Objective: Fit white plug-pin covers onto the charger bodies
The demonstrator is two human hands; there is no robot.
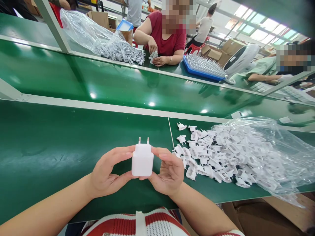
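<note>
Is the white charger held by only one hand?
No, the left hand and the right hand both hold the white charger, one at each side.

At 6 o'clock the person wears a knit top (118,226) in red and white bands, the red textured and the white dotted with small openings like mesh. A flat, plain white strip (140,223) runs upright down its front. Toward 5 o'clock shows the edge of a sleeve (228,233) in matching red and white. Dark cloth (72,229) peeks out between 7 and 8 o'clock. Both forearms are bare.
</note>
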